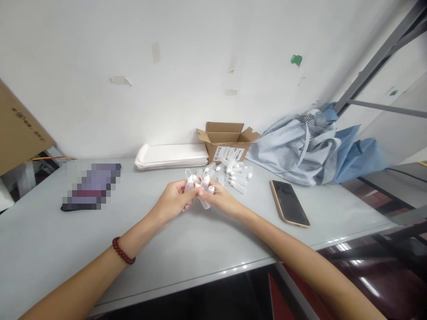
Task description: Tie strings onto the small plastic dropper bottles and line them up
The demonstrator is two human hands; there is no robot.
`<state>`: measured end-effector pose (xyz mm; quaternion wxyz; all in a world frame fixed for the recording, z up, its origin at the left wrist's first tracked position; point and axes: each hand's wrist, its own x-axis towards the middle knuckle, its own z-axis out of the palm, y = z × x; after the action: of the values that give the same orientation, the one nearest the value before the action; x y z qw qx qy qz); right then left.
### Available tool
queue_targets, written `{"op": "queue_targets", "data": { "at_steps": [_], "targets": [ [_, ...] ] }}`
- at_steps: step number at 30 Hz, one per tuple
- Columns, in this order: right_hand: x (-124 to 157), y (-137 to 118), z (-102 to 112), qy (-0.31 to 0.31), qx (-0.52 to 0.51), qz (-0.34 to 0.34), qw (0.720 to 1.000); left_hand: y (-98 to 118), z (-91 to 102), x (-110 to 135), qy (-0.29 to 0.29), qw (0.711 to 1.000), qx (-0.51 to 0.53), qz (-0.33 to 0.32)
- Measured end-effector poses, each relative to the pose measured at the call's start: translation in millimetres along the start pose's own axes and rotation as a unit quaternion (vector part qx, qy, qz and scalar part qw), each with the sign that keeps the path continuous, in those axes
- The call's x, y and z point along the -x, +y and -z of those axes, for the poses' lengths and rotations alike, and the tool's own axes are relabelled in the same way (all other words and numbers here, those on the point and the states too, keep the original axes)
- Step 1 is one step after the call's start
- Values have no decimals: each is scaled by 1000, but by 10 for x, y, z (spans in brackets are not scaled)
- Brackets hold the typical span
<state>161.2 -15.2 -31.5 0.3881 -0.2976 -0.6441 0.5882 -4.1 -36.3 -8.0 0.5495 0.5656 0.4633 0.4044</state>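
Both my hands meet above the middle of the grey table [147,262], closed around a cluster of small white translucent plastic bottles [205,203]. My left hand [175,198] grips the bunch from the left, its thumb laid across the front. From the right, my right hand [220,198] holds the same cluster, a white cap showing beside its thumb. Thin loops stick up from some of the tops. My fingers hide parts of the bottles. Just behind and to the right, a loose pile of similar small bottles [237,180] lies on the table.
An open cardboard box [230,138] stands against the wall, beside a stack of white envelopes [173,155]. A phone [290,203] lies at right, near crumpled blue cloth [290,151]. At left are a blurred dark flat object [93,186] and a large carton [22,129].
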Motion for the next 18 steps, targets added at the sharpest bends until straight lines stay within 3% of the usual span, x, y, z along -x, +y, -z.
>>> {"op": "queue_targets", "data": {
  "at_steps": [5,8,13,15,18],
  "targets": [
    [-19,3,16,18,-64,-22,998,74,143,-29,-97,993,41,46],
    [-19,-35,5,33,-48,-31,998,127,242,-42,-155,984,32,83],
    [-34,-48,54,80,-23,-17,996,181,403,-49,-202,974,18,100],
    [-47,-41,108,114,-6,-2,993,196,439,-54,-194,977,27,84],
    [-58,-45,160,133,-36,-2,990,196,421,-66,-111,993,16,33]
  ]
}}
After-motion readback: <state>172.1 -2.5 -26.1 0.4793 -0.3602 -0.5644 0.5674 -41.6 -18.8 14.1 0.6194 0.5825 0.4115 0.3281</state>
